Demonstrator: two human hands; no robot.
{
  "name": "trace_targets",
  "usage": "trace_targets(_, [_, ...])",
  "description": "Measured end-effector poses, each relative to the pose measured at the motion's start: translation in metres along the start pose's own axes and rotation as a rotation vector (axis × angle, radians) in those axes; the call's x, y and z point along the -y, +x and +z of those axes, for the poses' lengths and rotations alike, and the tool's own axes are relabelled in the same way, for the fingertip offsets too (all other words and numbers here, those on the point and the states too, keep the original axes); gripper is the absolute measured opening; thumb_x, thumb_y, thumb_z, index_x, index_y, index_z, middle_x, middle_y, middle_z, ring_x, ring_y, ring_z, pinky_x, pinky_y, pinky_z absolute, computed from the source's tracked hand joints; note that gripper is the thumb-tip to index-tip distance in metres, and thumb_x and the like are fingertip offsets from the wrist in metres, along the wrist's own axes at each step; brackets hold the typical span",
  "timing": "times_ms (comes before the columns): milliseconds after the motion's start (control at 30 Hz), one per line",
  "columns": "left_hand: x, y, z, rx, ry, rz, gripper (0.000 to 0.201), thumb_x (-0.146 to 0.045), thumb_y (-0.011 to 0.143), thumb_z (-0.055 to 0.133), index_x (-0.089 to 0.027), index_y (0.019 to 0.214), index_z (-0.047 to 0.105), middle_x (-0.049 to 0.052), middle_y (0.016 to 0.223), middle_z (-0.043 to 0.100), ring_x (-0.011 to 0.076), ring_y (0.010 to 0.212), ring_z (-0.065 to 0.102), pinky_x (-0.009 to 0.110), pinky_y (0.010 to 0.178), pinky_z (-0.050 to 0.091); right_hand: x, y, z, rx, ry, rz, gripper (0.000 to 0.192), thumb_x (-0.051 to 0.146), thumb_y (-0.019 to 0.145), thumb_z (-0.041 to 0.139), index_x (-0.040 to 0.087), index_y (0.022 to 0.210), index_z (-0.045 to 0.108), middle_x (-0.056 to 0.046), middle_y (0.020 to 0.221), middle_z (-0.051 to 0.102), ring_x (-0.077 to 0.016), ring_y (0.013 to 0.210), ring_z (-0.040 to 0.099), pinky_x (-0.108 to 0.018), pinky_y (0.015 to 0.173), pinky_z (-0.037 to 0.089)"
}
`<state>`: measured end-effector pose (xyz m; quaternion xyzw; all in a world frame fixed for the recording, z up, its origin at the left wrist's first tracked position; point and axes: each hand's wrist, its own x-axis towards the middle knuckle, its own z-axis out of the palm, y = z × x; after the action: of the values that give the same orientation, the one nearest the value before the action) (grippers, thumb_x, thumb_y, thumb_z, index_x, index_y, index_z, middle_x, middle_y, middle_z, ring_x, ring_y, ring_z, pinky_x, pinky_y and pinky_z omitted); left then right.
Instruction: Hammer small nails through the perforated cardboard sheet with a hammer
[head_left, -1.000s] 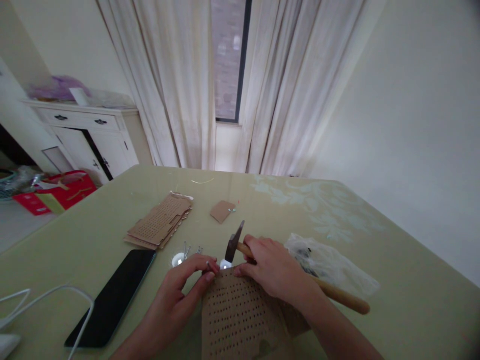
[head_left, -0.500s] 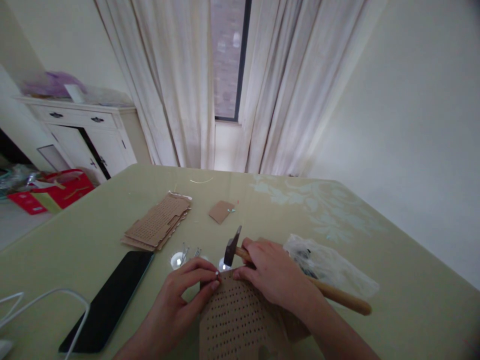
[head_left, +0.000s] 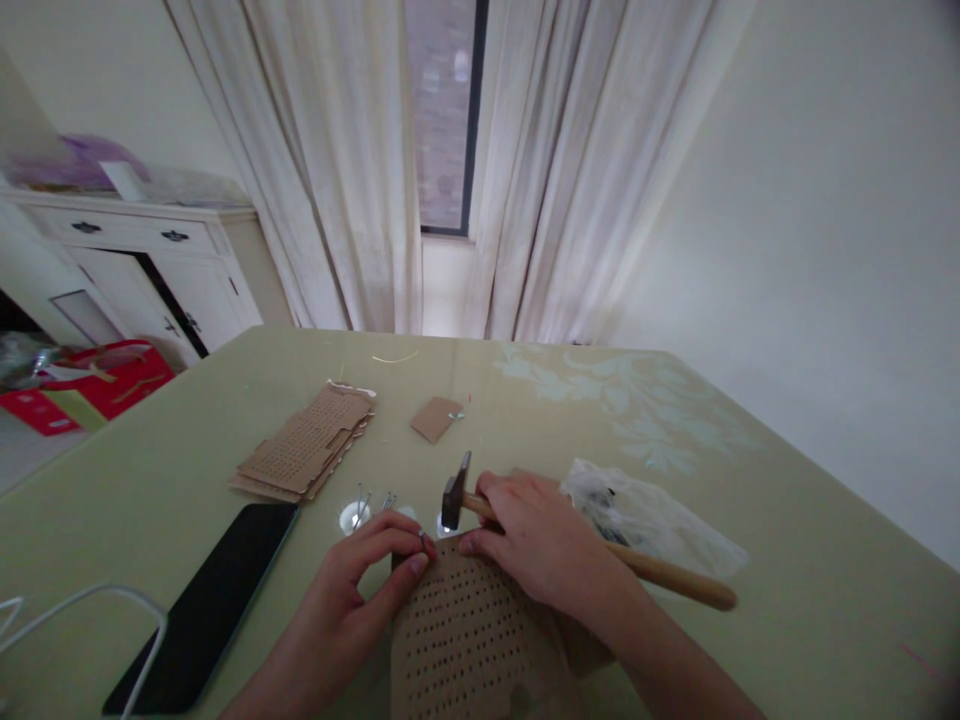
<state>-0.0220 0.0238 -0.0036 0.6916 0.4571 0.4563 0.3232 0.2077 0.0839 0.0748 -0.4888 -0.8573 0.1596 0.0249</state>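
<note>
Dim, flat indoor light from the curtained window [head_left: 442, 120]; small glare spots on the glossy worktop [head_left: 750, 500], soft shadows, wide-angle bending at the edges, left cabinet [head_left: 150, 260] slightly blurred

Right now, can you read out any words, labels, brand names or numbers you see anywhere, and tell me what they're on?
No readable text anywhere.
Phone: screen dark, nothing shown.
Punched cardboard sheet under both hands: only rows of holes, no print.
Hammer: no marking visible.
Red box on the floor: any print too blurred to read.
</note>
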Motion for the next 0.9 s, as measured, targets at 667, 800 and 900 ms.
trace_targets(667, [-0.005, -0.004, 0.000, 0.035, 0.127, 0.017, 0.015, -0.028, 0.104, 0.068, -0.029, 0.097, 0.081, 0.002, 0.105, 0.077, 0.0177, 0.096, 0.076, 0.022, 0.084, 0.060, 0.029, -0.030, -0.034, -0.192, 0.236, -0.051, 0.027, 0.035, 0.113, 0.051, 0.024, 0.115, 0.077, -0.006, 0.101, 0.082, -0.0239, 0.096, 0.076, -0.031, 0.086, 0.050])
trace_targets(800, [-0.005, -0.003, 0.000, 0.035, 0.137, 0.021, 0.013, -0.028, 0.103, 0.069, -0.028, 0.097, 0.081, 0.003, 0.104, 0.078, 0.0187, 0.095, 0.076, 0.023, 0.083, 0.060, 0.030, -0.031, -0.032, -0.152, 0.168, -0.038, 0.029, 0.040, 0.112, 0.052, 0.026, 0.109, 0.077, -0.005, 0.095, 0.082, -0.0245, 0.088, 0.076, -0.032, 0.080, 0.049])
trace_targets(900, [-0.006, -0.002, 0.000, 0.033, 0.136, 0.032, 0.016, -0.025, 0.102, 0.068, -0.027, 0.091, 0.079, 0.002, 0.098, 0.077, 0.0186, 0.090, 0.076, 0.023, 0.080, 0.060, 0.031, -0.032, -0.029, -0.084, 0.133, -0.027, 0.027, 0.042, 0.110, 0.056, 0.027, 0.101, 0.076, -0.004, 0.089, 0.081, -0.0239, 0.079, 0.075, -0.032, 0.074, 0.046])
